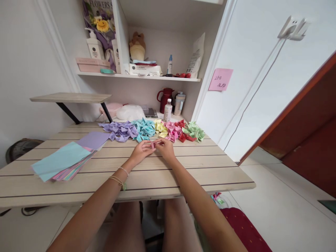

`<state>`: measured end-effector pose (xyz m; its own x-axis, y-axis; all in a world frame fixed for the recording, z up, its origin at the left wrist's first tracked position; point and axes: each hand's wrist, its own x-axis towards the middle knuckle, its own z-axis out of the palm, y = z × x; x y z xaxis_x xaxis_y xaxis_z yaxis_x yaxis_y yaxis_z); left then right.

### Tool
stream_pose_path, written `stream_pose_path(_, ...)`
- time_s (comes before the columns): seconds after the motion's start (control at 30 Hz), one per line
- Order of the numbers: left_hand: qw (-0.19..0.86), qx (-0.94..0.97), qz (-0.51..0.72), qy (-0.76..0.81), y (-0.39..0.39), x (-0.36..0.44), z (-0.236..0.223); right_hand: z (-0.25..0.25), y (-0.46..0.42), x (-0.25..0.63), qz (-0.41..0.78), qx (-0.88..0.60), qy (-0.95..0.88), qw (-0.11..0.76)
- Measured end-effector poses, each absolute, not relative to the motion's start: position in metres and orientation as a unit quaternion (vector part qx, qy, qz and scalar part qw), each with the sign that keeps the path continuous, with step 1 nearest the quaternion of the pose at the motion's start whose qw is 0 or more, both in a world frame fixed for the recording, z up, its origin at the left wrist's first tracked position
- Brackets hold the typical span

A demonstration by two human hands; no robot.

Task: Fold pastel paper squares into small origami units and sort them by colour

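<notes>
Both of my hands meet over the middle of the wooden table (183,171). My left hand (141,151) and my right hand (165,148) pinch a small piece of pink paper (155,143) between their fingertips, low over the tabletop. Just beyond the hands lies a row of folded paper pieces sorted by colour: purple (120,131), blue (144,128), yellow (160,127), pink (173,131), red (181,130) and green (194,131). A fanned stack of flat coloured paper sheets (68,158) lies to the left of my left forearm.
Behind the folded pieces stand a small bottle (167,110), a red jug (165,98) and a white cup (179,103). A shelf (139,76) above holds bottles, boxes and a plush toy. A pink sticky note (220,79) hangs on the right wall. A raised side shelf (70,97) juts out at left.
</notes>
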<state>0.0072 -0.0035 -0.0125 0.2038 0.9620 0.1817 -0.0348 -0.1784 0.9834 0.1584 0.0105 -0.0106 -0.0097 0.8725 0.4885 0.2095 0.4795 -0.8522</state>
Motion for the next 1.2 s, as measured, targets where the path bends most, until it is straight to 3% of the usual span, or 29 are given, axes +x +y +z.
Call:
stream_pose_path(0.23, 0.467, 0.603, 0.508, 0.401, -0.002, 0.007, -0.014, -0.008, 0.008, 0.157, 0.326, -0.424, -0.641, 0.55)
stream_pose_path(0.67, 0.507, 0.553, 0.54, 0.382, 0.0, 0.008, -0.012, -0.02, 0.017, 0.155, 0.457, -0.388, -0.572, 0.56)
stream_pose_path(0.87, 0.508, 0.526, 0.561, 0.388, 0.0, 0.006, -0.012, -0.021, 0.018, 0.159, 0.418, -0.4, -0.604, 0.549)
stream_pose_path(1.03, 0.556, 0.504, 0.536, 0.387, 0.0, 0.006, -0.013, -0.016, 0.015, 0.158, 0.465, -0.363, -0.583, 0.558)
stream_pose_path(1.2, 0.488, 0.538, 0.553, 0.408, 0.002, 0.004, -0.014, -0.009, 0.011, 0.157, 0.45, -0.384, -0.606, 0.532)
